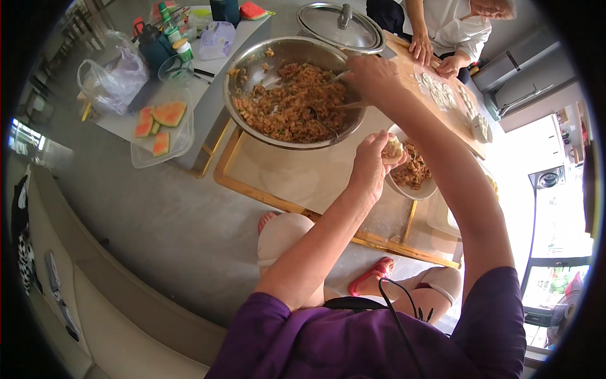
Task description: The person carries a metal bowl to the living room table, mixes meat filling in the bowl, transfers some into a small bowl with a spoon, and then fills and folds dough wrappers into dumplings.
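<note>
My left hand (371, 163) is closed around a dumpling wrapper (392, 150) that is partly folded over filling. It is held just above a white bowl (435, 189) containing brown minced filling (413, 169). My right hand (372, 77) reaches past the right rim of a large steel basin (233, 104). Its fingers are curled around a thin, pale utensil handle (341, 75) that points into the basin; the utensil's far end is not distinct. More filling (297, 95) fills the basin, and a metal spoon (329, 131) lies in it.
Across the table, a co-worker's hands (421, 48) work at a wooden board (399, 49) with several round wrappers (439, 91). A lidded steel pot (341, 28) stands behind the basin. At left are watermelon slices (169, 114) in a plastic container (183, 142), a plastic bag (113, 82) and bottles.
</note>
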The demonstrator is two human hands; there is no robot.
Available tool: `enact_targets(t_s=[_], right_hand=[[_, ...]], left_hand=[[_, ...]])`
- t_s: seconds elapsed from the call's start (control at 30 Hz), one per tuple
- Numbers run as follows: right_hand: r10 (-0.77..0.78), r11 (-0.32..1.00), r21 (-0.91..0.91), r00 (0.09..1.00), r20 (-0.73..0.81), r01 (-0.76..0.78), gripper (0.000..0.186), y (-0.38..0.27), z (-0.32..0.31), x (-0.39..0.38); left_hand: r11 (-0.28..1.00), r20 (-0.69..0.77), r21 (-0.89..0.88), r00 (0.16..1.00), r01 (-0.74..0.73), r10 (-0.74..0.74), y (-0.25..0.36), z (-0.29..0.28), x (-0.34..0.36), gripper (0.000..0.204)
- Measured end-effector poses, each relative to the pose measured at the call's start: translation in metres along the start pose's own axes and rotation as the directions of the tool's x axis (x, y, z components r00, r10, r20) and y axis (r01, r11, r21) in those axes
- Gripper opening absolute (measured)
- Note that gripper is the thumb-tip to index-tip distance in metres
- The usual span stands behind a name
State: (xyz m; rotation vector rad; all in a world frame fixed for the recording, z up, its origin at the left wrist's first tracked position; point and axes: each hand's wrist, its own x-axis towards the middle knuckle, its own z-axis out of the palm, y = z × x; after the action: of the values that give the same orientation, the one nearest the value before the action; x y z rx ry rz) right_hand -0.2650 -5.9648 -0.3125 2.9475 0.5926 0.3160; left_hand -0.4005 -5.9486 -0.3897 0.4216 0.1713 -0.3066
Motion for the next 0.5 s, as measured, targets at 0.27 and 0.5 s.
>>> enact_targets(t_s=[0.27, 0.5], right_hand=[[-0.064, 0.978, 0.184, 0.983, -0.175, 0.096, 0.017, 0.029, 0.005, 0.001], [0.091, 0.946, 0.317, 0.877, -0.472, 0.073, 0.017, 0.070, -0.071, -0.100]], left_hand=[[1.000, 0.006, 0.018, 1.000, -0.008, 0.008, -0.007, -0.003, 0.000, 0.021], [1.000, -0.007, 0.017, 1.000, -0.013, 0.013, -0.004, -0.006, 0.004, 0.024]])
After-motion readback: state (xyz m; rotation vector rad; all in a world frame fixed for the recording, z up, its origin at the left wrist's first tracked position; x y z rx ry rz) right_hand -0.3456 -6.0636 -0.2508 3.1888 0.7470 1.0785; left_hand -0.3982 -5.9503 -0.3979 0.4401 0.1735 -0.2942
